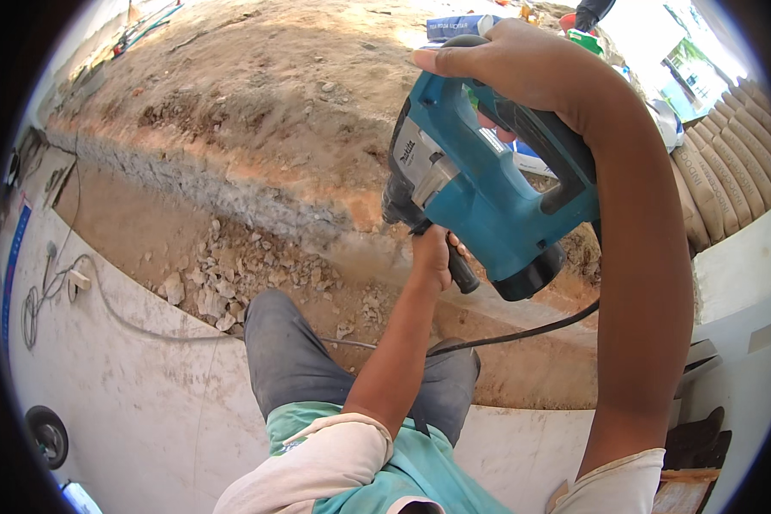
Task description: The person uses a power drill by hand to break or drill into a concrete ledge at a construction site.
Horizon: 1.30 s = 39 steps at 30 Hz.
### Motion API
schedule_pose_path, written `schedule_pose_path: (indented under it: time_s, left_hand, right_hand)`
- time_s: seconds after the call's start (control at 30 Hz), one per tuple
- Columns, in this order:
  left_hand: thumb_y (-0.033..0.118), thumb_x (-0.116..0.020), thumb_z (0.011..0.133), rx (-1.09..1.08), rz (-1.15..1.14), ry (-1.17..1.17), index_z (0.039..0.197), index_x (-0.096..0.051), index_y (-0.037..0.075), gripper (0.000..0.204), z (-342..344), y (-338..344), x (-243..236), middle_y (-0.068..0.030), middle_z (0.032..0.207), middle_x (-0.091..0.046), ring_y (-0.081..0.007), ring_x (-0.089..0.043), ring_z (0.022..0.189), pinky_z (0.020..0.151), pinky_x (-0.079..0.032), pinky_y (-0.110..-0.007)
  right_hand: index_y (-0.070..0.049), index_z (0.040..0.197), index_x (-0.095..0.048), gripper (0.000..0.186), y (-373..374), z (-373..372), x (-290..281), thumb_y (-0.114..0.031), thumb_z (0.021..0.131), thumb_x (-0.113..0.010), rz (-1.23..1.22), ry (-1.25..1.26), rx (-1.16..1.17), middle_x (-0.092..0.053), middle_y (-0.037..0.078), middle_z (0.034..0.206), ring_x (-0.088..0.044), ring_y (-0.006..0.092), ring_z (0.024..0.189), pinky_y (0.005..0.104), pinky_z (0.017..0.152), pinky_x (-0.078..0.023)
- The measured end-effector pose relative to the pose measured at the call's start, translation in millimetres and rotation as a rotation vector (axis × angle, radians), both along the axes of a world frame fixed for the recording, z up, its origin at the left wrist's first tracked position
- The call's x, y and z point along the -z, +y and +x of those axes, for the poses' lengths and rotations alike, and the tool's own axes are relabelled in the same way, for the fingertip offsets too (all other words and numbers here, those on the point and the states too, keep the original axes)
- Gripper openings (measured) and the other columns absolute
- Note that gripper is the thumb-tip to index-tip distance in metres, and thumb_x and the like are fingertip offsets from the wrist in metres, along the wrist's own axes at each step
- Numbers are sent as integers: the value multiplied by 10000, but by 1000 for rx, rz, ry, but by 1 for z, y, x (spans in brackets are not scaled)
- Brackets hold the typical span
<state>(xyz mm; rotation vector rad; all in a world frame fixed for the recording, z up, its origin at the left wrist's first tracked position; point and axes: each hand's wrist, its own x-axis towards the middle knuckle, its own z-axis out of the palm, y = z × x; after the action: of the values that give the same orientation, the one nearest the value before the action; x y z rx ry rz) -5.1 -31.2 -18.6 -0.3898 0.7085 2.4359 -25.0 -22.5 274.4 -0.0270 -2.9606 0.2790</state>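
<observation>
A teal and black electric rotary hammer is held up above a shallow dirt trench. My right hand is wrapped over the top of its rear handle, with some fingertips showing through the grip opening. Lower down, my left hand grips the black side handle beside the front collar. The tool's nose points down toward the left; I cannot make out a bit in it. A black power cord runs from the tool across my legs.
Rubble lies in the trench below a rough concrete and dirt ledge. A pale board carries coiled cable. Stacked brown sacks stand at right. At top right are another person's dark-clad arm and a green container.
</observation>
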Motion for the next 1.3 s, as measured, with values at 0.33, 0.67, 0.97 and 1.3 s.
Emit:
schedule_pose_path:
  time_s: [0.33, 0.67, 0.97, 1.3]
  left_hand:
    - [170, -593, 899, -37, -41, 2, 740, -548, 61, 198, 4, -8, 6, -50, 579, -514, -191, -533, 467, 459, -481, -375]
    - [212, -624, 884, -17, -11, 62, 777, -591, 68, 182, 16, -17, 38, -67, 615, -566, -190, -556, 486, 464, -484, -355]
    - [368, -619, 941, 49, -1, 150, 1315, -533, 22, 517, 8, -25, 51, -126, 1148, -658, -218, -679, 1003, 841, -584, -408]
    - [345, -625, 948, 28, 98, 126, 1262, -570, 30, 449, 5, -33, 49, -97, 1115, -664, -200, -681, 988, 806, -595, -380]
  right_hand:
    - [4, 994, -736, 637, -14, 3, 2, -602, 801, -699, 17, -124, 113, -666, 113, 681, -685, 177, 578, 283, 545, -543]
    - [51, 726, -681, 593, -39, 34, 26, -531, 840, -669, -84, -118, 160, -636, 137, 604, -654, 226, 551, 379, 595, -532]
    - [27, 799, -680, 615, -63, 29, 20, -588, 824, -668, -50, -173, 99, -636, 112, 610, -650, 183, 533, 302, 513, -525]
    - [25, 763, -666, 550, -85, 17, 25, -522, 812, -692, 3, -162, 47, -613, 98, 588, -607, 188, 493, 348, 513, -501]
